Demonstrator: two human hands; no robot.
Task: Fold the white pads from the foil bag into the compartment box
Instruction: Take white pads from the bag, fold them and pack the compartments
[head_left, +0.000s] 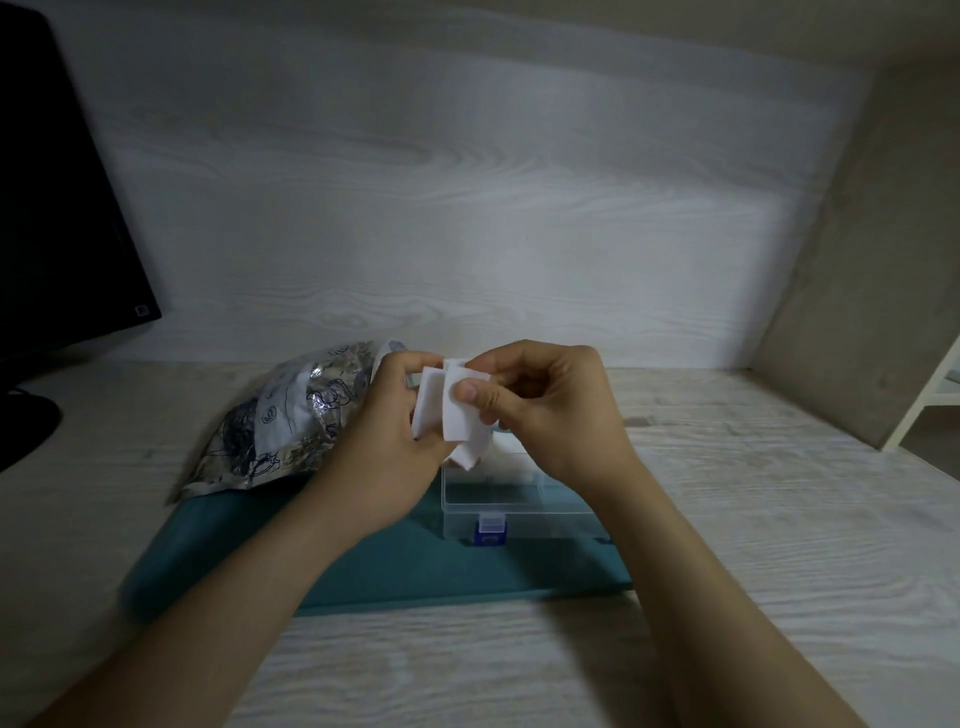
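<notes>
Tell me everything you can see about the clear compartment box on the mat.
The compartment box is clear plastic, shallow, with thin dividers faintly visible inside. A blue latch sits midway along its near edge. It lies flat on the teal mat. The left hand and right hand, holding a white pad, hide its far part; whether its lid is open cannot be told.

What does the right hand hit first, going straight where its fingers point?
The white pad, which the right hand pinches; just beyond it, the left hand holding the same pad, though depth is unclear.
</notes>
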